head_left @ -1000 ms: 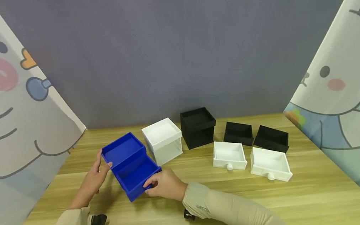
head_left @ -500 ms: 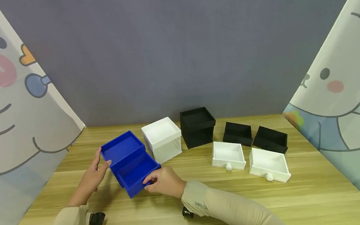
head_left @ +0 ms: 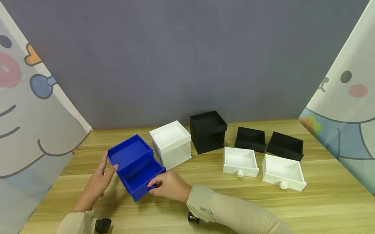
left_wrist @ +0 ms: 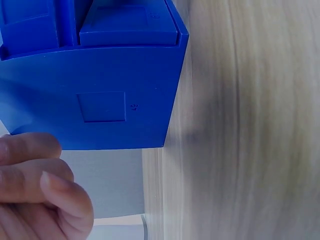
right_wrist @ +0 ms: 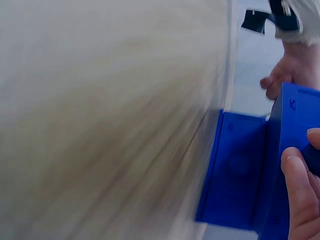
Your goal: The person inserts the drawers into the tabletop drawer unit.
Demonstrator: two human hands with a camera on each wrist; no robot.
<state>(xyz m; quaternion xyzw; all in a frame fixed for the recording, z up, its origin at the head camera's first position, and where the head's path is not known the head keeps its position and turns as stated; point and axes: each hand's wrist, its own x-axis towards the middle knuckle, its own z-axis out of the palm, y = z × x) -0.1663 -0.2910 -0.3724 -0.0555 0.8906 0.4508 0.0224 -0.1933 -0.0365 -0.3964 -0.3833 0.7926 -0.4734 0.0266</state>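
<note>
On the pale wooden table [head_left: 332, 201], lower left of centre, the left hand [head_left: 97, 182] steadies a blue plastic drawer cabinet [head_left: 128, 152], fingers straight; the right hand [head_left: 168, 185] pinches its half-open blue drawer [head_left: 141, 178].

Both forearms, in beige sleeves, reach forward over the table from the near edge. The left hand [head_left: 97, 182] lies with palm turned inward, fingers nearly straight and thumb raised, the fingertips pressing flat against what it steadies. The right hand [head_left: 168, 185] comes in from the right with its wrist bent left, fingers curled and pinching with the thumb.
</note>
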